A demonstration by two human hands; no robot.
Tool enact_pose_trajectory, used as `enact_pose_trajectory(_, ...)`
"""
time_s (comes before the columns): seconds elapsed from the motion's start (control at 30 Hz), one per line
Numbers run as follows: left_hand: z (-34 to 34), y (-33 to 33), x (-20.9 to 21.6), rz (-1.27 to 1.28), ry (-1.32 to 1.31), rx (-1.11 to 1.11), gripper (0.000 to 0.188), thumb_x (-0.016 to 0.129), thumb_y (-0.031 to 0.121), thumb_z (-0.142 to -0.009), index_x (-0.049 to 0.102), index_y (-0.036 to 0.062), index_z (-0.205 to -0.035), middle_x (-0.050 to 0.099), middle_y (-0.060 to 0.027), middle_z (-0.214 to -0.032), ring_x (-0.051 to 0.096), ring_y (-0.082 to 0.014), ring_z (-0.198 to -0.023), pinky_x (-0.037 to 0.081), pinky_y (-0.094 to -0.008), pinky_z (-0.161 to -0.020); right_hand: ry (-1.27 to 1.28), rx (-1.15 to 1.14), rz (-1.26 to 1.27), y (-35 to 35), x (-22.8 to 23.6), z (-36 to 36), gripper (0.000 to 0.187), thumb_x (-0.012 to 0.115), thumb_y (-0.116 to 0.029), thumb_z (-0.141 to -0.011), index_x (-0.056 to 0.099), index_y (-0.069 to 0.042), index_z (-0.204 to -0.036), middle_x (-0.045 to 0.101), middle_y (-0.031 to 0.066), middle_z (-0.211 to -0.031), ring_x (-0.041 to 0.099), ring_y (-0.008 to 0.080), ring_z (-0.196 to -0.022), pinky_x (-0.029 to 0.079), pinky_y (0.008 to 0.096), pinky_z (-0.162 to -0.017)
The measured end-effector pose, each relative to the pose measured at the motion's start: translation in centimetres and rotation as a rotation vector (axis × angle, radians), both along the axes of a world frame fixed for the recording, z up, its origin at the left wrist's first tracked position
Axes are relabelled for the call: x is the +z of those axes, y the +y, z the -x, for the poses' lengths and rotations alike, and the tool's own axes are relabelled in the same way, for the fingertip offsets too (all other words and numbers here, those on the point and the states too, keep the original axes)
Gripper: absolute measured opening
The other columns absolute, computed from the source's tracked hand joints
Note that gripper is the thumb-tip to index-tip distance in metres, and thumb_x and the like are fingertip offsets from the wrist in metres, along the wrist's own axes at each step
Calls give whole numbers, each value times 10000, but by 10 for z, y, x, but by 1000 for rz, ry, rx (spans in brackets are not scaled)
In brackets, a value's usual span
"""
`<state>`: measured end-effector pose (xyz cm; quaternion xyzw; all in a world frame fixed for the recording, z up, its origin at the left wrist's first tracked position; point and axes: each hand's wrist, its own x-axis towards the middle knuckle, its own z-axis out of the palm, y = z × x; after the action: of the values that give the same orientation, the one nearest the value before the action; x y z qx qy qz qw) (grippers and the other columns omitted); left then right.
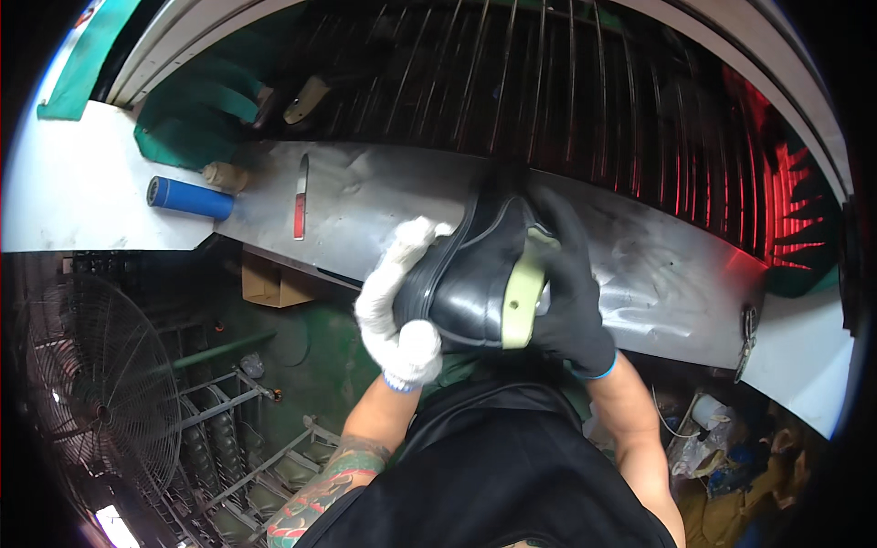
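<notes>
A black boot upper [470,288] with a pale green block [518,306] is at the centre of the frame, over the near edge of the metal counter [658,274]. The white-gloved left hand [375,300] has a wide, curved grip on its left side; the black-gloved right hand [574,297] grips its right side, fingertips unclear. A red-handled knife [300,205] lies upper left.

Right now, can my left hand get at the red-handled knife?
Probably yes: the knife lies uncovered on the metal surface and nothing visible blocks the way, though the left hand would likely have to release the black piece first.
</notes>
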<state>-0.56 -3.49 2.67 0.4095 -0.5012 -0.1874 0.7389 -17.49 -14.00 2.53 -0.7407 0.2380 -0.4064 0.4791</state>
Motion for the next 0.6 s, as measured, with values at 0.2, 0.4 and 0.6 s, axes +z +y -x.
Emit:
enact_pose_trajectory(0.2,26,59,-30,-268,407,-133,1043,859,125,-835,226,27,-1658,337,-211,-1677,317,-375,-1566,243,-521,-1283,-494,307,-1536,72,-41,21,1039,845,-469,-801,350,-11,-1590,561,185,-1493,599,323,-1341,487,459,-1163)
enact_pose_trajectory(0.4,13,52,-18,-917,559,-73,539,695,147,-1008,531,-70,-1474,608,-197,-1458,589,-299,-1341,440,-366,-1148,-314,329,-1500,77,-46,29,857,774,-248,-805,411,-7,-1542,605,159,-1424,649,293,-1272,542,427,-1098)
enact_pose_trajectory(0.6,-16,25,-13,-813,-538,62,212,674,78,-965,744,-24,-1137,747,-177,-942,728,-235,-745,555,-339,-662,-184,359,-1415,69,-45,28,719,740,-200,-861,460,-1,-1493,627,125,-1366,650,231,-1229,538,385,-1063)
